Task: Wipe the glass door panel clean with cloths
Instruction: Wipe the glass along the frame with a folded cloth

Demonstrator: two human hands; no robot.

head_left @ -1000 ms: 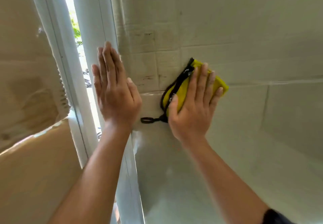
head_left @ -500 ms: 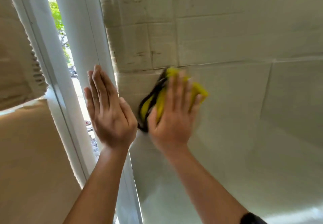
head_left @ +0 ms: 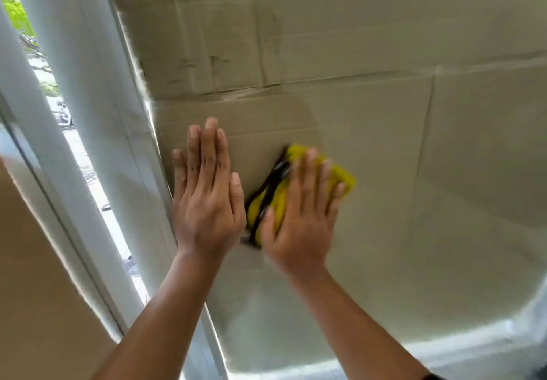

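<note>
glass door panel: smooth and glossy, with a pale hazy sheen toward the lower right of the frame
cardboard sheets: matt brown paperboard behind the glass, creased, scuffed with dark marks
tape: thin glossy strip along a cardboard seam
yellow cloth: soft, fuzzy fabric, matt, with black edging
door frame: smooth white, faint satin shine; metal or plastic, cannot tell
board: lower left, flat matt tan
</note>
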